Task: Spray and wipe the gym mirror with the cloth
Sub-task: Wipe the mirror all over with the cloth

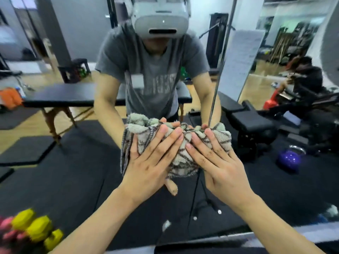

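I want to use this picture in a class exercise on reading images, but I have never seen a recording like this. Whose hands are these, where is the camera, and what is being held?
There is one picture only, taken by a camera worn on a person's head, looking forward and down. No machine is at work: a person is cleaning with two bare hands. The left hand and the right hand both press a crumpled striped cloth flat against the gym mirror. The fingers lie fairly straight on the cloth. The figure facing you, wearing a grey headset, is that same person's reflection, and the room behind it is reflected too. A purple kettlebell sits on the dark floor mats, and yellow dumbbells lie at lower left. No spray bottle shows.
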`<state>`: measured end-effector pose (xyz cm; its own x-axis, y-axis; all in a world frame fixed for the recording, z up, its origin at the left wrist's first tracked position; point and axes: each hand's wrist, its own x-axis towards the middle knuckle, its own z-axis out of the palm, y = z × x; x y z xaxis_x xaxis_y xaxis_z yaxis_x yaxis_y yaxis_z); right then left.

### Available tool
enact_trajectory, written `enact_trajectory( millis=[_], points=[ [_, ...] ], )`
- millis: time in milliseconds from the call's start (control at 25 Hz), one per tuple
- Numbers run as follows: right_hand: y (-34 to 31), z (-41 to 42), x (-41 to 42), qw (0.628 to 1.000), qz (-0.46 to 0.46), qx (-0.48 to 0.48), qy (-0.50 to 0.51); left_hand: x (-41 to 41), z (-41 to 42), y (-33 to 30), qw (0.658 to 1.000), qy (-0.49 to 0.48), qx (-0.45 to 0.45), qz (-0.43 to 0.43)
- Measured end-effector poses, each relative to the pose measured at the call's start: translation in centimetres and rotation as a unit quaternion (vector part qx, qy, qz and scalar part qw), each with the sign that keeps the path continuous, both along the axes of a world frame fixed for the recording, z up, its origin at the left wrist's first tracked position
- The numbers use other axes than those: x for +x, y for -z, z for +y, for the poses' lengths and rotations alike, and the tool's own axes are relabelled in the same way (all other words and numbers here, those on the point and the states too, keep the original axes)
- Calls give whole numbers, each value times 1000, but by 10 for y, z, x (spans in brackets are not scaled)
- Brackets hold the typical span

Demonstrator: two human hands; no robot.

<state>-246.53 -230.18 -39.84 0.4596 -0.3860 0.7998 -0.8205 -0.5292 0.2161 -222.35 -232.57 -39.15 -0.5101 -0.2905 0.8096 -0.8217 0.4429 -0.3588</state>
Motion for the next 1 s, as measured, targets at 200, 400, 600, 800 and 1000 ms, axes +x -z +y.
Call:
enact_trajectory(
  millis=[200,400,600,800,1000],
  points=[
    [-135,-1,10,998,-25,-50,8,4,5,-148,1000,-1,-2,-2],
    [-246,-7,30,991,-68,-117,1,27,3,-268,998,-7,-56,-19],
    [-314,7,50,992,-46,-119,12,58,13,-327,996,-11,-70,-62],
    [-355,44,64,996,-11,-82,42,69,28,-352,997,11,-19,-78],
    [-395,85,69,996,-5,-35,81,66,56,-391,996,4,57,-64]
  ],
)
